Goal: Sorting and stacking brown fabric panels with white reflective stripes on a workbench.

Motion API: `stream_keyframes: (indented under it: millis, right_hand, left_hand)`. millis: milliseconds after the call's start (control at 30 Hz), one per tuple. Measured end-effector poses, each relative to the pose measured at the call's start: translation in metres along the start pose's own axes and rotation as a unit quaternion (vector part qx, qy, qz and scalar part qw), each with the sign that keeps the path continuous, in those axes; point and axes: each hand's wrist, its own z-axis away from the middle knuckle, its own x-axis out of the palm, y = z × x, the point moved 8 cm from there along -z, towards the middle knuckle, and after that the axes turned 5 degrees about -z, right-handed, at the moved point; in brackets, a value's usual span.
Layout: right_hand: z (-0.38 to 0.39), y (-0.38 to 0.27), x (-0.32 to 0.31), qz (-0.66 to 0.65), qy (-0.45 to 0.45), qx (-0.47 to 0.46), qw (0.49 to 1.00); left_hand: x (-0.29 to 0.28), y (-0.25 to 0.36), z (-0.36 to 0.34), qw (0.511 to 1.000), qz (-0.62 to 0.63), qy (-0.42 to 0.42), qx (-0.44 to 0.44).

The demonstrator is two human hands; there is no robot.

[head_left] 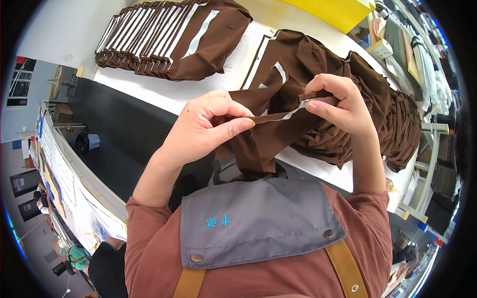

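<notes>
Between my hands a brown fabric piece is drawn out, its narrow folded edge showing a white strip along part of it. My left hand pinches this edge between thumb and forefinger. A short way to the right, my right hand grips the same edge, thumb below and fingers curled over it. The rest of the piece hangs down toward my grey apron. Just beyond and to the right lies a loose heap of brown fabric. A neat overlapping stack of brown pieces with white strips lies at the far left.
The fabric rests on a white table. A yellow panel or box is at its far side. Shelving with cloth stands to the right. Further left are another long worktable and a person in green.
</notes>
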Motion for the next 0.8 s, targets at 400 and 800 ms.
stream_keyframes:
  millis: [400,800]
  right_hand:
    - [-0.004,-0.002,0.003,0.089,-0.016,-0.056,0.994]
    - [-0.006,-0.094,0.027,0.457,0.064,-0.125,0.879]
  left_hand:
    - [0.002,0.003,0.009,0.997,0.073,0.025,-0.003]
    - [-0.003,0.013,0.018,0.998,0.002,0.058,0.003]
